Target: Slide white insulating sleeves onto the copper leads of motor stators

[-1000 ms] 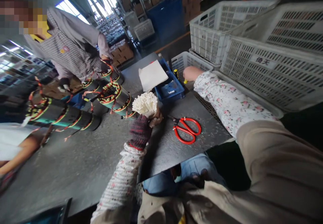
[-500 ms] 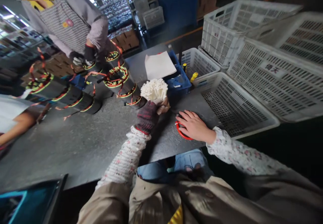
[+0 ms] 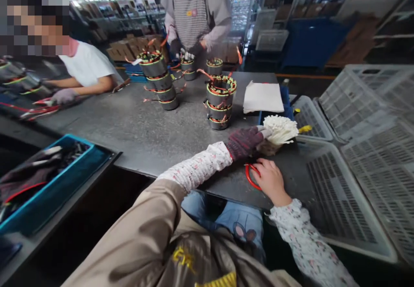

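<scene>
My left hand, in a dark knitted glove, grips a bundle of thin white sticks held upright over the grey table. Just below it, my bare right hand lies on the red-handled scissors on the table's near edge, fingers curled around the handles. Only part of the red handle loop shows; the blades are hidden under the hands.
Stacks of wound stator cores stand mid-table. A white sheet covers a blue tray. White lattice crates crowd the right. A teal bin sits at left. Two other people work across the table and at left.
My right hand came back from the far basket, landed on the scissors and now closes around their handles. The view swung left; the left hand kept the stick bundle.
</scene>
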Demonstrator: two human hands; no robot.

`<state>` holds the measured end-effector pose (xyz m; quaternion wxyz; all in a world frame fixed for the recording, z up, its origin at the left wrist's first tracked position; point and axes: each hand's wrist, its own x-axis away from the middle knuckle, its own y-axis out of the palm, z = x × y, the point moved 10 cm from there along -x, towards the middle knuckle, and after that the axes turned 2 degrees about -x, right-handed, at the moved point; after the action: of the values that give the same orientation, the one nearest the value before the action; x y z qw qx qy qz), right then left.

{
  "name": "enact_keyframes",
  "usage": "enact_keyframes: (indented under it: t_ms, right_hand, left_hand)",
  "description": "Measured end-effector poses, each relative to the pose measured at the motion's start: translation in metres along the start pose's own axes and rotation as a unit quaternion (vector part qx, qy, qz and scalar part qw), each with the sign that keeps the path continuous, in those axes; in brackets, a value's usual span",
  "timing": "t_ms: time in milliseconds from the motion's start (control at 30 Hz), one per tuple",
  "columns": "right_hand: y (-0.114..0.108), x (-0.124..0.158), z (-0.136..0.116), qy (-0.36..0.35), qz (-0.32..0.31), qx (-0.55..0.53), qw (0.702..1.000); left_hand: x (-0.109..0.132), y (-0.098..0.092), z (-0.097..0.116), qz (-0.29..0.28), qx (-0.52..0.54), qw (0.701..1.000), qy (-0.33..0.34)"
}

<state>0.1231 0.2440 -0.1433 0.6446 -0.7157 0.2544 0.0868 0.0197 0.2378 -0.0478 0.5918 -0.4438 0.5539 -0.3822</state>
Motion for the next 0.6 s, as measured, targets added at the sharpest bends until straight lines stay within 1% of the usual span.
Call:
enact_keyframes:
  t_ms: [67, 100, 133, 167, 200, 233, 267, 300, 333, 433, 500, 533, 567, 600]
  right_hand:
    - [0.008, -0.007, -0.001, 0.007, 0.007, -0.008, 1.000]
    - [0.011, -0.010, -0.002, 0.009, 0.012, -0.015, 1.000]
    - [0.014, -0.011, -0.003, 0.011, 0.018, -0.022, 1.000]
    - [0.015, -0.012, -0.003, 0.012, 0.025, -0.029, 0.999]
    - [0.015, -0.012, -0.003, 0.015, 0.033, -0.036, 0.999]
    - [0.015, -0.011, -0.001, 0.018, 0.041, -0.044, 0.998]
    - [0.014, -0.009, 0.001, 0.021, 0.049, -0.052, 0.997]
    - [0.014, -0.008, 0.003, 0.026, 0.055, -0.061, 0.996]
    - [0.013, -0.007, 0.005, 0.030, 0.058, -0.071, 0.995]
    - [0.013, -0.004, 0.009, 0.036, 0.060, -0.086, 0.994]
    - [0.013, -0.004, 0.009, 0.035, 0.060, -0.084, 0.994]
    - [0.013, -0.004, 0.008, 0.034, 0.059, -0.081, 0.994]
    - [0.012, -0.005, 0.008, 0.035, 0.059, -0.077, 0.995]
    - [0.012, -0.005, 0.007, 0.038, 0.057, -0.073, 0.995]
  left_hand:
    - [-0.012, -0.042, -0.029, 0.049, -0.063, 0.996, -0.049]
    - [-0.021, -0.062, -0.047, 0.064, -0.092, 0.990, -0.088]
    - [-0.030, -0.076, -0.068, 0.061, -0.113, 0.982, -0.140]
    - [-0.037, -0.086, -0.090, 0.041, -0.121, 0.972, -0.195]
    - [-0.042, -0.091, -0.110, 0.016, -0.115, 0.963, -0.242]
    - [-0.044, -0.093, -0.127, -0.008, -0.104, 0.955, -0.276]
    - [-0.044, -0.094, -0.139, -0.022, -0.090, 0.952, -0.291]
    - [-0.042, -0.094, -0.148, -0.025, -0.077, 0.954, -0.289]
    - [-0.039, -0.094, -0.154, -0.019, -0.068, 0.961, -0.267]
    - [-0.021, -0.096, -0.166, 0.000, -0.049, 0.988, -0.147]
    - [-0.005, -0.099, -0.180, -0.006, -0.036, 0.997, -0.073]
    - [0.000, -0.100, -0.187, -0.015, -0.029, 0.998, -0.046]
    - [0.004, -0.103, -0.197, -0.012, -0.022, 0.999, -0.045]
    - [0.005, -0.108, -0.208, 0.010, -0.018, 0.998, -0.066]
